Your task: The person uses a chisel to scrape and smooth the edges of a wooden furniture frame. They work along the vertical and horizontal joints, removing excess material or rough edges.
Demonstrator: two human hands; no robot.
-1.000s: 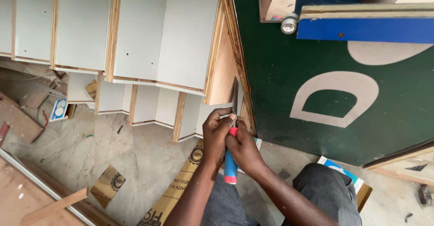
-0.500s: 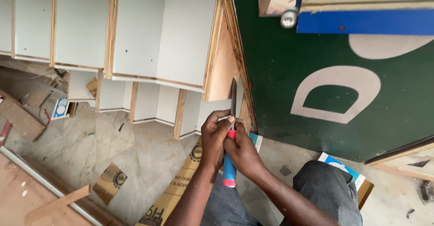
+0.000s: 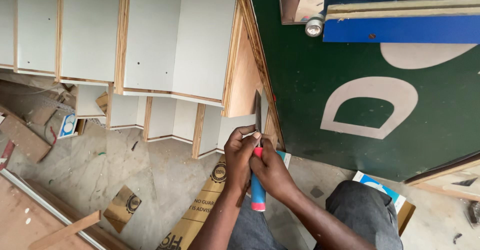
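Note:
Both my hands grip one tool with a blue and red handle [image 3: 258, 195] and a flat metal blade [image 3: 258, 111]. My left hand [image 3: 239, 156] pinches the top of the handle where the blade starts. My right hand [image 3: 272, 169] wraps the handle from the right. The blade points upward and lies along the plywood edge [image 3: 254, 45] of the big green board [image 3: 350, 70], near its lower left corner.
Grey laminated plywood panels [image 3: 150, 35] stand in rows to the left. A blue bar [image 3: 400, 29] and a small round metal part [image 3: 314, 26] lie on the green board. Cardboard pieces [image 3: 200, 215], a wooden strip [image 3: 65, 232] and scraps litter the concrete floor. My knee [image 3: 365, 215] is at lower right.
The view has shifted slightly. My hands and the tool stay in the same grip at the board's edge.

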